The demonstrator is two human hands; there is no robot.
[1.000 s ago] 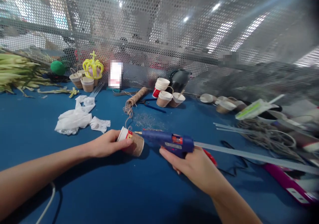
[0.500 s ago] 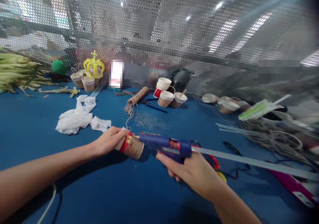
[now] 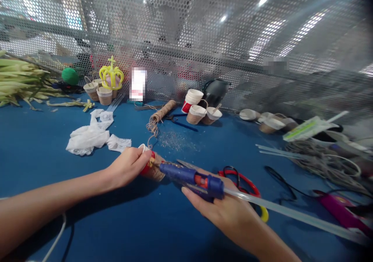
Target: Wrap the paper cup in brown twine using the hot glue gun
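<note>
My left hand (image 3: pixel 128 165) is closed around a paper cup (image 3: pixel 156 172), tilted on its side, its red printed wall partly wrapped in brown twine. My right hand (image 3: pixel 217 205) grips a blue glue gun (image 3: pixel 186 175), with a long clear glue stick (image 3: pixel 279 209) jutting from its back end. The gun's metal nozzle points left and meets the cup's wall close to my left thumb; whether glue is coming out is too small to tell. From the cup, a strand of twine runs up to the twine roll (image 3: pixel 163 112). Scissors (image 3: pixel 253 186) with red handles lie behind my right hand.
Twine-wrapped cups (image 3: pixel 196 114) stand at the back beside a dark kettle (image 3: pixel 217 93). White lace (image 3: pixel 87 139) lies left, near a yellow crown (image 3: pixel 111 77). Pliers (image 3: pixel 183 125) rest past the cup. Grey cord (image 3: pixel 309 159) and a magenta tool (image 3: pixel 338 209) are at right.
The glue gun has tilted, its back end dropping and its nozzle shifting slightly lower on the cup. My left hand has turned the cup a little. More of the scissors shows.
</note>
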